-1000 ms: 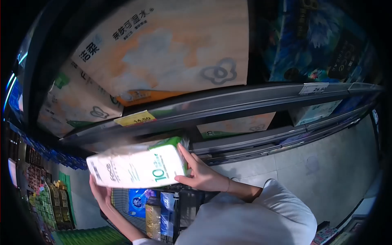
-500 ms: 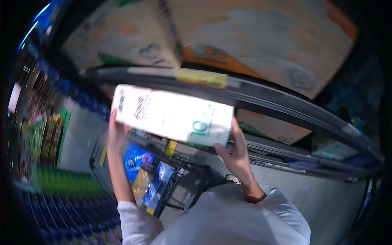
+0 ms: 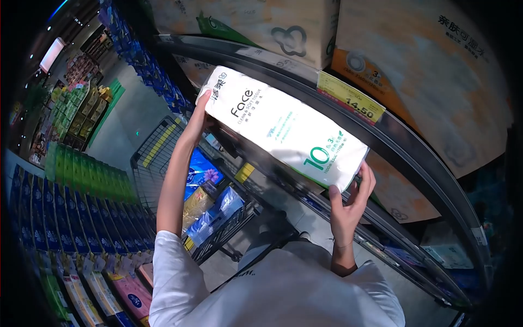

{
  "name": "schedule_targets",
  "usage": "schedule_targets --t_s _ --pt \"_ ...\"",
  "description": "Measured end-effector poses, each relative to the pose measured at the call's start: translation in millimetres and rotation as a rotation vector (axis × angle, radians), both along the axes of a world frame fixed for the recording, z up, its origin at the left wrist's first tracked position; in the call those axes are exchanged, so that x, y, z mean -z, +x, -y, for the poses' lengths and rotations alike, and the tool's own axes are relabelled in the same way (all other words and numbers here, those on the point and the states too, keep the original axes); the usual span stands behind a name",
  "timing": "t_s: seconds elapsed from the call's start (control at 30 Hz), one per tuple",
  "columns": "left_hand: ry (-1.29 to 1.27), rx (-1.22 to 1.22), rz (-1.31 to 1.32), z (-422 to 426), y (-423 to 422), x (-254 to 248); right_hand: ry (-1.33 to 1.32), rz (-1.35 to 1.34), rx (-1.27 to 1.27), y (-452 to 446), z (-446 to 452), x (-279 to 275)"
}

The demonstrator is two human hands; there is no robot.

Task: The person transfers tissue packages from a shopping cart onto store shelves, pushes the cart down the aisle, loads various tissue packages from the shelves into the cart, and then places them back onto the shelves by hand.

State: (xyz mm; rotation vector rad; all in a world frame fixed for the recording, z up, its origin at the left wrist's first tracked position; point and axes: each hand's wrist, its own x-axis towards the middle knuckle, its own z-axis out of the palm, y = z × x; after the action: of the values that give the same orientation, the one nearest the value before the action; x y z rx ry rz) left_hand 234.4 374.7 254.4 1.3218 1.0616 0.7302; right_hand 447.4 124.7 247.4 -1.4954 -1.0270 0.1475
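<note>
Mid-frame, our left hand (image 3: 197,121) and right hand (image 3: 353,204) grip the pack (image 3: 283,128), partly hiding the shelf (image 3: 406,136), the cart (image 3: 159,143) left of centre.

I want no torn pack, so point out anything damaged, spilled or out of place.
Nothing clearly stands out. The tissue pack between the left hand and right hand shows no tear on its visible sides, the price tag sits on the shelf edge, and no spill shows on the floor.

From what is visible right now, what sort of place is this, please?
It looks like a shop, probably a supermarket: a yellow price tag is on the shelf edge, a shopping cart stands nearby, and blue packs are lined up in a row.
</note>
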Motion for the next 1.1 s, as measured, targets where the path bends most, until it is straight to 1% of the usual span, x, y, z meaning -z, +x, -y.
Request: schedule_targets --t_s 0.03,0.07,0.1,0.2,0.23,0.27,0.33,0.37,0.4,0.47,0.53,0.6,0.67,0.7,0.73,0.8,0.87,0.9,0.93,1.0,1.03,1.07,1.1 --pt "0.065 -0.014 0.035 -6 2 6 -0.001 -0.001 -0.004 -1 -2 2" --pt "0.131 -0.030 0.070 -10 2 10 0.029 -0.120 -0.047 -4 -4 7" --pt "0.099 -0.047 0.111 0 5 3 0.055 -0.240 -0.093 -7 -6 10" --pt "0.060 -0.065 0.167 15 4 2 0.104 -0.298 -0.079 -16 -5 16" --pt "0.049 -0.071 0.229 18 2 5 0.137 -0.300 -0.092 -17 -4 20" --pt "0.050 -0.086 0.229 22 1 7 0.134 -0.301 -0.107 -19 -2 23" --pt "0.029 -0.080 0.461 30 3 9 0.203 -0.243 -0.098 -25 5 31" --pt "0.070 -0.092 0.531 30 3 14 0.157 -0.163 -0.054 -26 10 35" --pt "0.068 -0.094 0.531 32 6 13 0.155 -0.163 -0.054 -26 12 34" --pt "0.112 -0.118 0.448 37 14 5 0.224 -0.423 0.012 -25 14 28" --pt "0.058 -0.028 0.396 31 21 4 0.192 -0.408 0.139 -17 13 25" --pt "-0.007 -0.002 0.546 29 30 15 0.233 -0.421 0.161 -23 11 14" --pt "-0.128 -0.016 0.567 25 40 40 0.232 -0.371 0.128 -24 8 17" --pt "-0.108 0.013 0.598 15 44 56 0.188 -0.332 0.170 -23 6 23" --pt "-0.095 0.095 0.531 9 44 53 0.148 -0.291 0.218 -20 2 27" --pt "-0.049 0.021 0.483 -1 57 50 0.101 -0.211 0.252 -12 -2 27" --pt "-0.077 0.058 0.382 -11 64 47 0.052 -0.181 0.358 0 -11 23" --pt "-0.007 0.078 0.391 -9 66 45 0.066 -0.099 0.410 7 -15 26" --pt "-0.015 0.081 0.414 -6 68 39 0.063 -0.075 0.415 16 -17 24" --pt "-0.061 -0.071 0.446 0 68 34 -0.024 -0.170 0.397 29 -15 21" --pt "-0.028 -0.016 0.439 -9 63 48 -0.009 -0.050 0.416 32 -23 25" --pt "0.023 -0.013 0.408 -16 64 57 -0.116 -0.044 0.456 39 -20 30" --pt "0.115 -0.050 0.323 -24 69 64 -0.200 -0.014 0.512 45 -23 33"
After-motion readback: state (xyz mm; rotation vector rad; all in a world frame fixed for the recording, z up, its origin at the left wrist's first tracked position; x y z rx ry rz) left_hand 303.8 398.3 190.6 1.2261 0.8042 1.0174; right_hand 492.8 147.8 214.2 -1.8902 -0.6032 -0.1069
